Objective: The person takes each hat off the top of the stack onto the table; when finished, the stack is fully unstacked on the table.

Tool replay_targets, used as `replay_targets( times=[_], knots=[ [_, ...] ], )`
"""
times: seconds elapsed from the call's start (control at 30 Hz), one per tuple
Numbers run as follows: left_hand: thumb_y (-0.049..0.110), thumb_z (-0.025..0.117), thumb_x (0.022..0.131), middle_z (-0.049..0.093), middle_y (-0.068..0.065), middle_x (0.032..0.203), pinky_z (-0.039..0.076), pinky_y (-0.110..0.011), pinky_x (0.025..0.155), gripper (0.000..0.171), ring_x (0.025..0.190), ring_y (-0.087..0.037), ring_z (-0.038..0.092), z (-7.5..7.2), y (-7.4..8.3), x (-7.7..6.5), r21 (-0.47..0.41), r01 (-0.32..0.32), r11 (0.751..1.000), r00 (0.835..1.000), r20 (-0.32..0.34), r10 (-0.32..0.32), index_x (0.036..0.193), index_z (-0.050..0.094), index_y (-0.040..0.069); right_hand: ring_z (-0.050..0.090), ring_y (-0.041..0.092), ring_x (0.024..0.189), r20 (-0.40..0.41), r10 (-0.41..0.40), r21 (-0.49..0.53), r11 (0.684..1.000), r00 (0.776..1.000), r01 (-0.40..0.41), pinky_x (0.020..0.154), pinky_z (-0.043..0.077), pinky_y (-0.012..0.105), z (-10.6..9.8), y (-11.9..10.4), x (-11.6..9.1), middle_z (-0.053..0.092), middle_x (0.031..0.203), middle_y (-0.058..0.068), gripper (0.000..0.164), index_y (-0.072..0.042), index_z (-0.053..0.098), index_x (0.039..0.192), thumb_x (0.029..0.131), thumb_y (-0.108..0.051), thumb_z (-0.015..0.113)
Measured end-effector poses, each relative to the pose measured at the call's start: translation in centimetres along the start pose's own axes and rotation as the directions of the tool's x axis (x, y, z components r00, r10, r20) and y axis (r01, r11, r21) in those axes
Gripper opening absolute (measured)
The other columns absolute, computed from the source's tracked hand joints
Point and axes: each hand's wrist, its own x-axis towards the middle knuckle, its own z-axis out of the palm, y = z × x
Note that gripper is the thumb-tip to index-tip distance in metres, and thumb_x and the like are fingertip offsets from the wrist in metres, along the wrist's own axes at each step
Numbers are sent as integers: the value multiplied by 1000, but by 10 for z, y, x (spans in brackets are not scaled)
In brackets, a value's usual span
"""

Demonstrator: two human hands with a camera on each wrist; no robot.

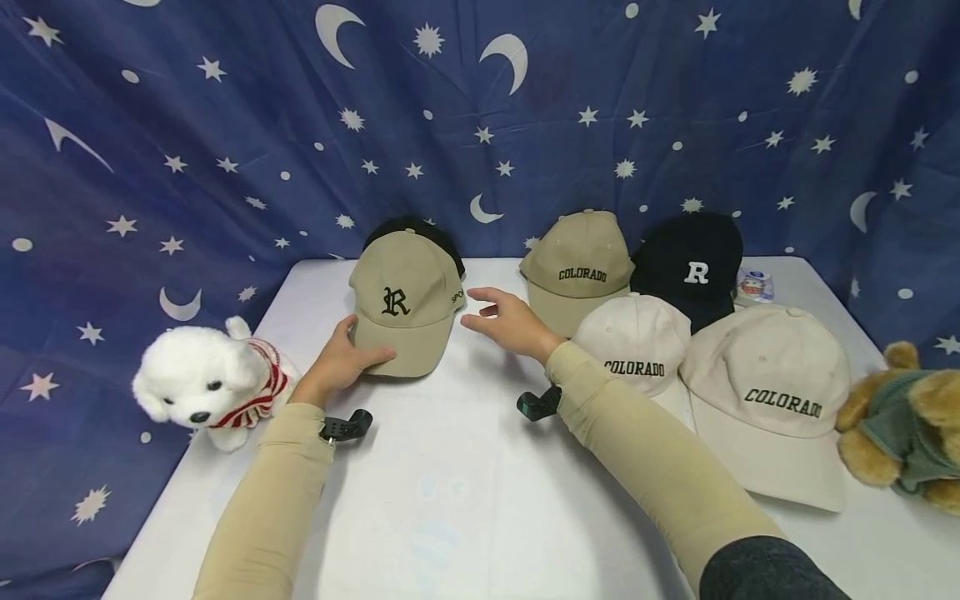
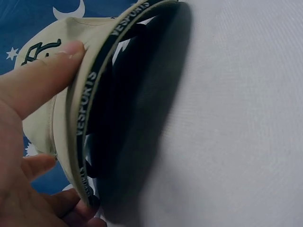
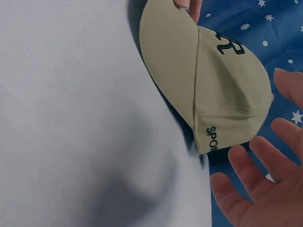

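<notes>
A khaki baseball cap point(image 1: 402, 292) with a dark letter R on its front is at the back left of the table, partly covering a black cap point(image 1: 420, 225). My left hand point(image 1: 341, 364) grips the khaki cap by the left side of its brim. In the left wrist view the thumb point(image 2: 47, 80) lies on top of the brim, which has YESPORTS lettering along its edge. My right hand point(image 1: 513, 323) is just right of the khaki cap, fingers spread and holding nothing. The right wrist view shows its fingertips point(image 3: 236, 153) close to the cap's side; contact cannot be told.
On the right are a khaki COLORADO cap point(image 1: 581, 254), a black R cap point(image 1: 693, 258), a small cream COLORADO cap point(image 1: 633, 333) and a larger one point(image 1: 772, 375). A white plush dog point(image 1: 195, 375) sits left, a brown plush bear point(image 1: 911, 425) right. A starry curtain point(image 1: 420, 100) hangs behind.
</notes>
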Motion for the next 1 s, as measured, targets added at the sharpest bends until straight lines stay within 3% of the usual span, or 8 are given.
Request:
replay_targets(
  times=[0.53,0.8,1.0],
  knots=[
    [26,76,90,2,-25,164,4,-53,119,110,150,-40,2,1,-3,-7,-15,38,999,998,49,-38,159,-5,4,43,29,137,10,32,-42,999,999,-32,101,45,41,10,1,30,42,154,5,66,-12,43,152,95,-29,71],
    [23,77,89,2,-22,165,5,-50,120,110,150,-37,3,1,-7,-8,-33,35,999,999,39,-34,160,-5,5,31,30,145,-5,29,-8,1000,1000,-29,112,34,42,11,1,46,22,164,4,87,-13,20,160,92,-28,72],
    [21,78,88,0,-21,165,6,-47,120,111,151,-37,3,0,-7,-9,-33,29,999,999,36,-28,160,-6,5,26,29,147,21,-7,1,1000,1000,7,115,28,37,11,-4,54,21,164,5,88,-11,17,160,93,-26,72]
  ],
)
